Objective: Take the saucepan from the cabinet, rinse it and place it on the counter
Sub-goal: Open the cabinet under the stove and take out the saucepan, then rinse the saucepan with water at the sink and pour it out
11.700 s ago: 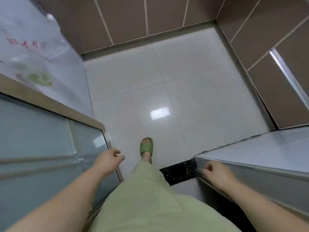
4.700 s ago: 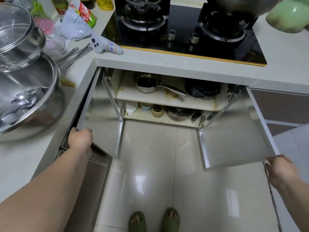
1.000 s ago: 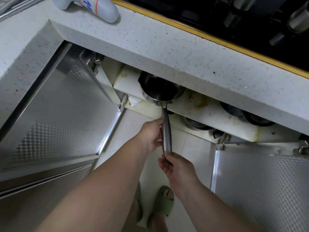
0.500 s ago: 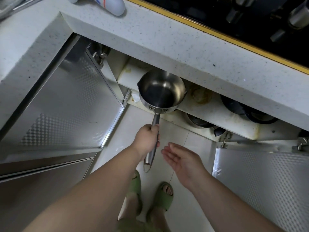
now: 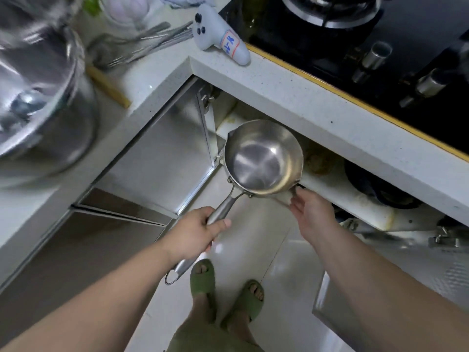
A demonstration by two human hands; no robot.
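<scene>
A small steel saucepan [image 5: 264, 158] hangs in the air in front of the open cabinet [image 5: 337, 196], clear of its upper shelf. My left hand [image 5: 195, 231] is closed around the long steel handle, whose looped end sticks out below my wrist. My right hand [image 5: 311, 208] reaches up with spread fingers, its fingertips touching the pan's right rim near the spout. The pan is empty and upright, slightly tilted toward me.
The white counter [image 5: 291, 85] runs above the cabinet, with a black gas hob [image 5: 368, 41] and a grey handheld device [image 5: 220, 39]. A big steel pot [image 5: 38, 97] and utensils stand at left. Both metal cabinet doors [image 5: 162, 158] stand open. A dark pan [image 5: 375, 189] stays on the shelf.
The saucepan has come up and outward, away from the shelf. My right hand rose from below the handle to the pan's right rim. The view pulled back, showing more counter.
</scene>
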